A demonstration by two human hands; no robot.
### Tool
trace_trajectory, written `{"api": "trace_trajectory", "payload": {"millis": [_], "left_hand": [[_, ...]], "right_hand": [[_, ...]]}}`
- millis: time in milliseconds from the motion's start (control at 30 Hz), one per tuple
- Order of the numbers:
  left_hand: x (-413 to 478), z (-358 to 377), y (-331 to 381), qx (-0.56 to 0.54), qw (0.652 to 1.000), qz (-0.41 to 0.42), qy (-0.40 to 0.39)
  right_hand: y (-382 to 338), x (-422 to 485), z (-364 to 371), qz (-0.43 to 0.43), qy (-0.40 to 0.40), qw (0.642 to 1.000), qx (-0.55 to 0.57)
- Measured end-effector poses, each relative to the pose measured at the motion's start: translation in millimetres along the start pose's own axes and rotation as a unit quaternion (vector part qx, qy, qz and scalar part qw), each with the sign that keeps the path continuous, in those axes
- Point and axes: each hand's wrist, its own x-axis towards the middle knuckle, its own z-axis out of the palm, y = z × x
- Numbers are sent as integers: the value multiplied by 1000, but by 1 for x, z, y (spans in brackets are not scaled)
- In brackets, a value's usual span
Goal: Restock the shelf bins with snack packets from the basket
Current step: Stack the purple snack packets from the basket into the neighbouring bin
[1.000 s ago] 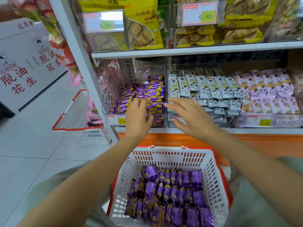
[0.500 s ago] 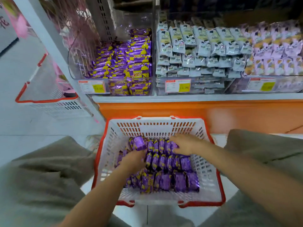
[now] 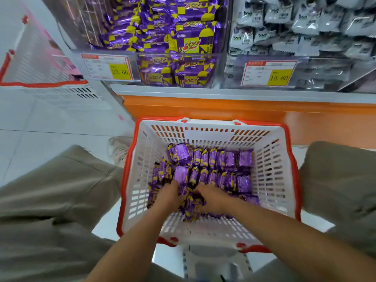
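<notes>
A white basket with a red rim [image 3: 270, 180] sits on the floor between my knees, holding several purple snack packets [image 3: 221, 159]. My left hand [image 3: 168, 197] and my right hand [image 3: 212, 200] are both down in the near part of the pile, side by side, fingers curled into the packets and gathering them. Fingertips are hidden among the wrappers. Above, the clear shelf bin [image 3: 220, 33] holds stacked purple and yellow packets [image 3: 173, 35] of the same kind.
A neighbouring clear bin of grey-white packets [image 3: 305, 23] stands to the right. Price tags [image 3: 107, 67] hang on the bin fronts. An orange shelf base [image 3: 223, 108] runs behind the basket. A second white basket [image 3: 40, 64] stands at left on the tiled floor.
My hands left the shelf bin, dropped into the basket, then slid toward its near side and closed together on packets. The view has tilted down and closer.
</notes>
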Motion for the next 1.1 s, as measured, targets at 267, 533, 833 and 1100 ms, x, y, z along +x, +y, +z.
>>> {"api": "trace_trajectory", "payload": {"millis": [267,533,833,1100], "left_hand": [[7,6,-1,-14,999,16,-28],[11,-21,-6,-332,943,-18,12],[-13,-38,20,-557,829,30,38],[-36,-38,43,-532,837,125,20]], "right_hand": [[9,5,4,0,9,999,-35],[39,-19,-38,68,8,945,320],[41,-50,-71,70,96,798,591],[26,-62,-82,2,45,796,603]]}}
